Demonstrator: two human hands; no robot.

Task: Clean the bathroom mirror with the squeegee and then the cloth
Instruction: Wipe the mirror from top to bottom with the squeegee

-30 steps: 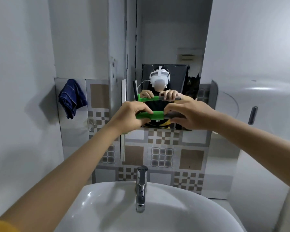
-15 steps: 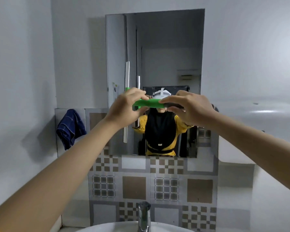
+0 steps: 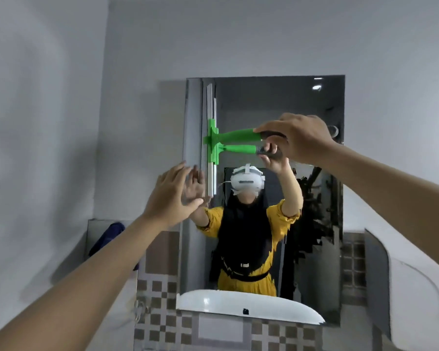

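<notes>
The bathroom mirror [image 3: 314, 117] hangs on the grey wall straight ahead. A green squeegee [image 3: 235, 135] with a dark grip is held sideways in my right hand [image 3: 298, 138], its long blade standing upright against the mirror's left part. My left hand [image 3: 171, 196] hovers open, fingers spread, just below the blade near the mirror's left edge, holding nothing. A dark blue cloth [image 3: 107, 236] hangs on the tiled wall at the lower left, partly behind my left forearm.
Patterned brown and grey tiles [image 3: 162, 292] cover the wall below the mirror. A white curved fixture [image 3: 416, 300] sits at the lower right. The mirror reflects a person in yellow and the white basin.
Both hands rose from the mirror's lower part to its upper left. My left hand let go of the squeegee and opened; the squeegee turned so its blade stands upright. The view tilted upward.
</notes>
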